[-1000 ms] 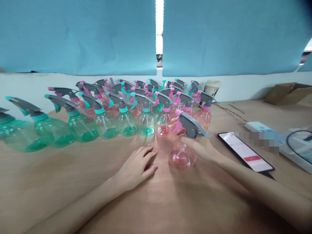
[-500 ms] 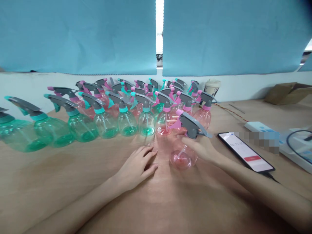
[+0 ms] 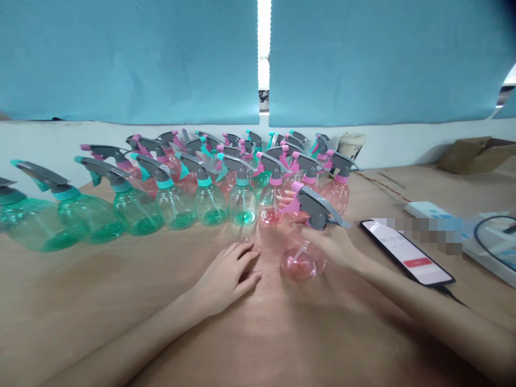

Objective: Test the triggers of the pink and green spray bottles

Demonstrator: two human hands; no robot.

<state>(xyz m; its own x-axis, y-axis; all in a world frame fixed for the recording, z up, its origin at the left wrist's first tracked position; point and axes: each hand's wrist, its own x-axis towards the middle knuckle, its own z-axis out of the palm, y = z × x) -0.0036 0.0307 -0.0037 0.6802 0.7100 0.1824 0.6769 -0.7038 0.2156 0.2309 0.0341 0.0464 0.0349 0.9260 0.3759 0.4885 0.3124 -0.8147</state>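
My right hand (image 3: 330, 246) grips a clear pink plastic spray bottle (image 3: 302, 260) around its neck, just under the grey trigger head (image 3: 318, 210), and the bottle's base is near the tabletop. My left hand (image 3: 226, 277) lies flat on the wooden table (image 3: 121, 301) with fingers apart, holding nothing. Just ahead of it stand rows of spray bottles, with green-tinted ones (image 3: 175, 207) to the left and pink ones (image 3: 334, 196) to the right. The back rows are partly hidden behind the front ones.
A smartphone (image 3: 405, 252) with a lit screen lies right of my right hand. Further right are a white power strip (image 3: 487, 250) and cables. A paper cup (image 3: 350, 148), a cardboard box (image 3: 478, 155) and a thin wire (image 3: 382, 185) sit at the back, before a white wall and blue curtains (image 3: 129, 59).
The pink spray bottle in my right hand has shifted slightly to the right, and its trigger head has turned a little. My left hand and the standing bottles stay in place.
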